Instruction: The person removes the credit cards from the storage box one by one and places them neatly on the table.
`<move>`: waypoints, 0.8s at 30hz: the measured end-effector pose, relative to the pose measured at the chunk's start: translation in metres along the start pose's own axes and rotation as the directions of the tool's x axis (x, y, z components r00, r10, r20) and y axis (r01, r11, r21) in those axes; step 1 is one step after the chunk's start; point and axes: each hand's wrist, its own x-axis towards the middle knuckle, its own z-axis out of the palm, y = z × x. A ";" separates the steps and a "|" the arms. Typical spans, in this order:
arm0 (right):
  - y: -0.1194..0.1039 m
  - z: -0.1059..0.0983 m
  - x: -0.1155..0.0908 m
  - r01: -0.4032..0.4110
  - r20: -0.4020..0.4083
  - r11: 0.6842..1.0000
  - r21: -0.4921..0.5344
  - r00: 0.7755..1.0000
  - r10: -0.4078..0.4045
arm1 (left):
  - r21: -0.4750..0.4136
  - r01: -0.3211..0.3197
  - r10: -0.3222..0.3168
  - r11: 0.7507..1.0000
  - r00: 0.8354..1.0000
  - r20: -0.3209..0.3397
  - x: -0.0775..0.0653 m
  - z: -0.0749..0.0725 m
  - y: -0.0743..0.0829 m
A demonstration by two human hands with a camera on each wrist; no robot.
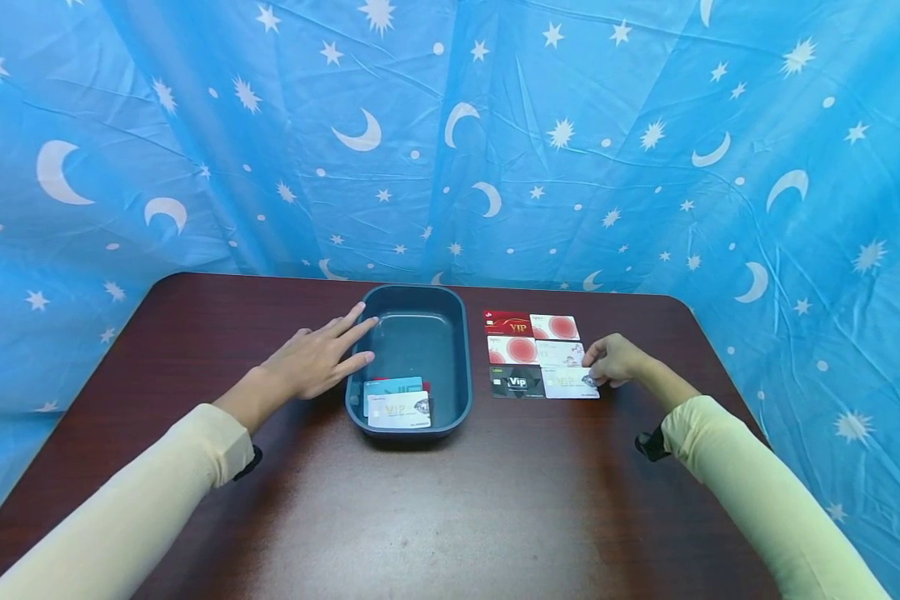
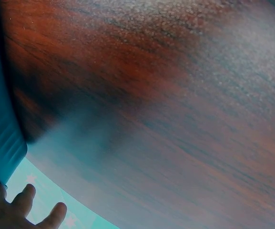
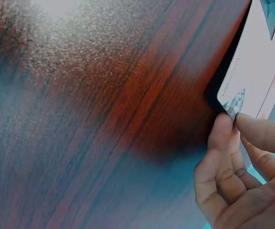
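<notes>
My left hand point(image 1: 313, 358) rests on the left rim of a dark blue rectangular bin point(image 1: 420, 337), fingers spread and fairly straight. Inside the bin's near end lie a white VIP card point(image 1: 397, 411), a light blue card point(image 1: 393, 385) and part of a red one beneath. On the right, my right hand point(image 1: 617, 360) pinches the right corner of a white-and-silver VIP card point(image 1: 566, 383) between thumb and fingers. In the right wrist view, a dark shadow runs along the edge of that white card point(image 3: 244, 71). Left of it lies a black Vip card point(image 1: 516, 382).
Behind the pinched card lie a white card with a floral print point(image 1: 558, 353), two white cards with red circles point(image 1: 512, 350) and a red VIP card point(image 1: 505, 322), in two columns. A brown wooden table point(image 1: 435, 517) bears everything. A blue star-and-moon curtain point(image 1: 450, 150) hangs behind.
</notes>
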 end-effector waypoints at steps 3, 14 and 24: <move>-0.002 0.001 0.001 0.000 -0.001 1.000 -0.018 1.000 0.000 | 0.000 -0.001 0.001 1.000 1.000 -0.002 0.000 0.001 -0.001; -0.010 -0.005 0.005 0.020 -0.013 0.999 -0.036 1.000 -0.020 | 0.006 -0.008 0.009 1.000 1.000 -0.008 -0.002 0.000 -0.002; -0.065 -0.024 -0.007 0.160 0.011 0.963 0.218 0.986 -0.167 | 0.001 -0.014 0.014 1.000 1.000 -0.006 -0.001 0.000 -0.001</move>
